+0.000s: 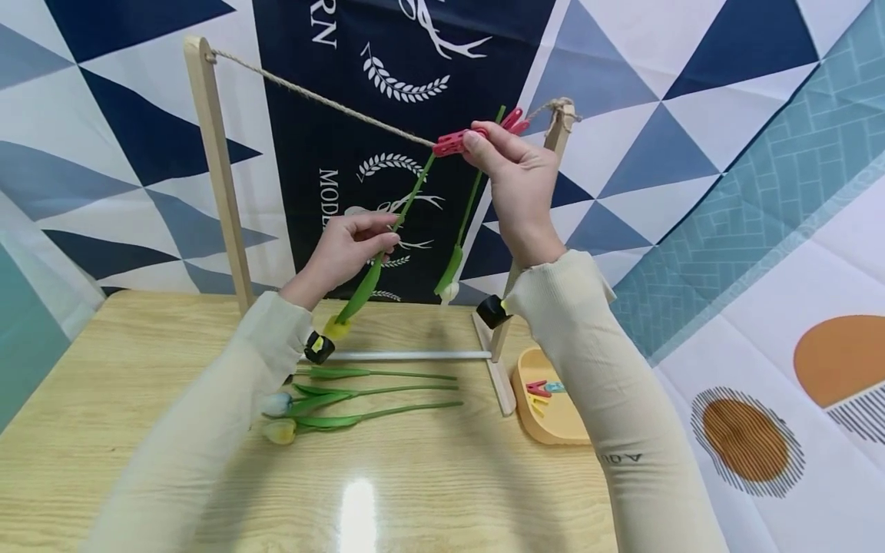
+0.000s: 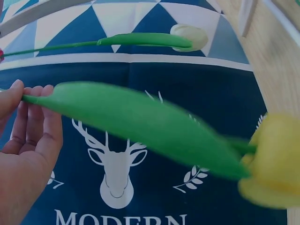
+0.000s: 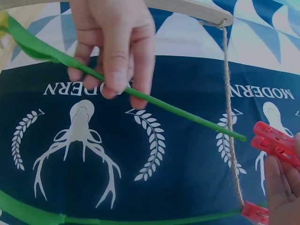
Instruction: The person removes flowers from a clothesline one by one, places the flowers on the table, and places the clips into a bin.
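My left hand (image 1: 349, 250) pinches the green stem of a yellow artificial tulip (image 2: 136, 124), its bloom hanging down and its stem end slanting up to the twine. In the right wrist view, the tip of that stem crosses the twine (image 3: 226, 79). Between thumb and fingers, my right hand (image 1: 522, 173) holds a red clothespin (image 3: 274, 140) close beside the stem tip. A second red clothespin (image 3: 255, 212) sits on the twine, and a white tulip (image 1: 449, 290) hangs upside down from there.
The twine runs between two wooden posts (image 1: 221, 169), joined low down by a white rod (image 1: 408, 355). Several tulips (image 1: 346, 393) lie on the wooden table (image 1: 290, 499). At the right, a yellow tray (image 1: 553, 434) holds several small clothespins (image 1: 538, 389). Patterned cloth hangs behind.
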{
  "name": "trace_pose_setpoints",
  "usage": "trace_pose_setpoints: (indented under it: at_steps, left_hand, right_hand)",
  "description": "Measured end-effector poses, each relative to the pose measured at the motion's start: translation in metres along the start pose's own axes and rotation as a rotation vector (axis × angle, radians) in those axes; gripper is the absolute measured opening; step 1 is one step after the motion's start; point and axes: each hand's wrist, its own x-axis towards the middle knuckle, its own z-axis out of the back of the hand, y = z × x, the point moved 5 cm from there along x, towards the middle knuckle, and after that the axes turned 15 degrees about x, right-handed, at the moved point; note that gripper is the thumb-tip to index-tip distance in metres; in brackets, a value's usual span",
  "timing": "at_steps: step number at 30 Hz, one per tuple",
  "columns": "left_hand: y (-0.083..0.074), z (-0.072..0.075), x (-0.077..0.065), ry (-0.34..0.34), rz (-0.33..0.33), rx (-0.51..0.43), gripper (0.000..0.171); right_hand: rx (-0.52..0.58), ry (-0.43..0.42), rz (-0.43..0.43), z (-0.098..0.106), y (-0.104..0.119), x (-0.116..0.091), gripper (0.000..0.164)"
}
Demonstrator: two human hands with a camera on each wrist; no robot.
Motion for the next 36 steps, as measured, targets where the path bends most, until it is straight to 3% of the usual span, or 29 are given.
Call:
trace_pose_setpoints:
  at_steps: [5,12,17,24,30,36]
  left_hand:
    - [0.000,-0.001,-0.011,0.072,-0.014,0.059,0.035]
    - [0.009,-0.004,-0.023,0.168,0.044,0.142,0.035]
    - [0.019,-0.010,-0.031,0.246,0.071,0.140,0.035]
    - [0.037,-0.018,-0.040,0.305,0.104,0.144,0.033]
    - [0.050,-0.030,-0.052,0.373,0.105,0.165,0.032]
    - [0.061,-0.044,-0.064,0.460,0.106,0.204,0.032]
  right_hand:
    - [0.073,-0.024,-0.039,0.014,-0.002,-0.006,0.028]
    - [0.086,-0.069,-0.082,0.041,-0.014,-0.020,0.029]
    - [0.126,-0.111,-0.122,0.059,-0.024,-0.028,0.023]
    - [0.081,-0.159,-0.196,0.091,-0.042,-0.042,0.032]
    - [0.118,-0.175,-0.251,0.118,-0.061,-0.058,0.039]
    - [0.117,-0.199,-0.324,0.144,-0.079,-0.076,0.026]
